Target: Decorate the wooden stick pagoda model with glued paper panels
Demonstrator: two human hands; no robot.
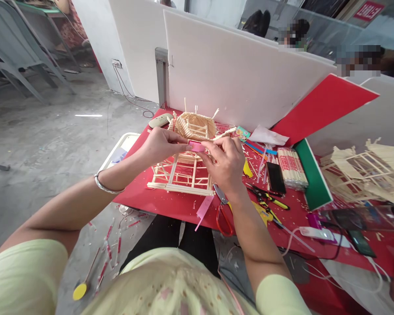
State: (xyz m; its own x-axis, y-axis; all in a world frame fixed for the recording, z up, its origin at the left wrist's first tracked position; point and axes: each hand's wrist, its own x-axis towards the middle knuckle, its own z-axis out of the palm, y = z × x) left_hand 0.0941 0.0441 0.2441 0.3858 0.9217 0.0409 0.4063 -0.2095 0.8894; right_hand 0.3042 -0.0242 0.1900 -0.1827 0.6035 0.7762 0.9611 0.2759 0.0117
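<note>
Between my two hands is a small pink strip [196, 146], held above a model house frame of pale wooden sticks [184, 177]. My left hand [164, 144] pinches the strip's left end between thumb and fingers. At its right end, the fingertips of my right hand [225, 159] close on it. Behind my hands, the model's roof-like upper part [197, 124] is built of rows of sticks. Near my right forearm lie red-handled scissors [223, 218] and a pink paper strip [203, 212] at the table edge.
On the red table [170, 214] lie pliers [269, 197], a black phone [276, 177], a wrapped bundle of chopsticks [292, 166] and a computer mouse [160, 120]. A white board [236, 78] stands behind. At right are another stick model [364, 170] and a green board [310, 175].
</note>
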